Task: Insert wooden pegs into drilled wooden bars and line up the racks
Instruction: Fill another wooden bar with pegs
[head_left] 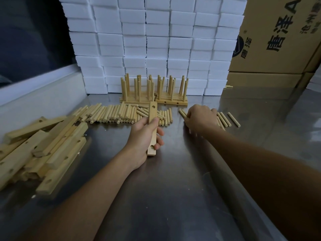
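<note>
- Nearest, the left hand (145, 134) grips a drilled bar (152, 126), which points toward twelve o'clock.
- Just beyond, at one o'clock, the right hand (199, 118) curls over loose pegs (224, 119) (whether it already pinches one, I cannot tell).
- Advice: lift one peg only, line it up square with the bar's far hole and seat it fully.
- Farthest, finished racks (154, 91) stand at twelve o'clock.

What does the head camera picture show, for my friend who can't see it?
A person's left hand holds a drilled wooden bar over a metal table, while the right hand reaches into loose pegs. Finished peg racks stand behind, beside spare bars.
</note>
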The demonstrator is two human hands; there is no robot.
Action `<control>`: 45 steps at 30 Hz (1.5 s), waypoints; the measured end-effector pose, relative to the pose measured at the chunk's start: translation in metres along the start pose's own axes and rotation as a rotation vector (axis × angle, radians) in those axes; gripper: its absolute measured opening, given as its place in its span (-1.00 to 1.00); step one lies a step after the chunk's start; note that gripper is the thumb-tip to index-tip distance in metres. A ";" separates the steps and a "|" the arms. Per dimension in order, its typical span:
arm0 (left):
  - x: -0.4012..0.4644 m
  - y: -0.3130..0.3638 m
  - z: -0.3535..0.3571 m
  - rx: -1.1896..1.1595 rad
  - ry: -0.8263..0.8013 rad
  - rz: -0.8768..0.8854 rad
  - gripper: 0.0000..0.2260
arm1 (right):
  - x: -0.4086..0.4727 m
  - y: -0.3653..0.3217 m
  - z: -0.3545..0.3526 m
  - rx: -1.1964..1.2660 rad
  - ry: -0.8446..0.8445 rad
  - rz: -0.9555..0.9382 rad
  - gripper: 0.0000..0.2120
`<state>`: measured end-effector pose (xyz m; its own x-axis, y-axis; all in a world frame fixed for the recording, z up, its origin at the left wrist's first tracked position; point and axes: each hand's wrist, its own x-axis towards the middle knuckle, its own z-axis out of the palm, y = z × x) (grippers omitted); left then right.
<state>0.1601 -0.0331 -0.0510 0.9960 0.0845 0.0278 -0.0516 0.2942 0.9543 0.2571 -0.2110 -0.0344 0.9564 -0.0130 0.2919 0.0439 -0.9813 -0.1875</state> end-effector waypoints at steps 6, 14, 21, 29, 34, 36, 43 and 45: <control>-0.001 0.000 0.001 -0.005 -0.003 -0.011 -0.87 | -0.013 -0.010 -0.001 0.049 0.031 0.045 -0.77; 0.001 -0.002 0.002 0.008 0.006 0.000 -0.88 | -0.053 -0.014 -0.015 0.857 0.098 0.111 -0.84; -0.002 -0.002 0.003 0.049 0.015 0.010 -0.90 | -0.084 -0.002 -0.008 0.862 -0.010 -0.032 -0.52; -0.007 0.003 0.004 0.041 0.007 0.005 -0.89 | -0.092 -0.003 -0.007 0.944 0.198 -0.046 -0.89; -0.010 0.005 0.005 0.050 0.015 0.013 -0.88 | -0.091 0.000 -0.007 1.028 0.138 0.039 -0.90; -0.011 0.007 0.005 0.058 0.024 0.016 -0.86 | -0.092 -0.002 -0.006 1.022 0.130 0.035 -0.95; -0.017 0.009 0.007 0.121 -0.015 0.035 -0.84 | -0.093 -0.004 -0.007 0.935 0.077 -0.072 -0.55; -0.018 0.010 0.007 0.157 -0.047 0.054 -0.85 | -0.094 -0.004 -0.007 0.950 0.158 -0.090 -0.70</control>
<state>0.1418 -0.0387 -0.0394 0.9946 0.0510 0.0909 -0.0971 0.1379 0.9857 0.1648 -0.2074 -0.0544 0.8913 -0.0392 0.4518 0.3966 -0.4159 -0.8184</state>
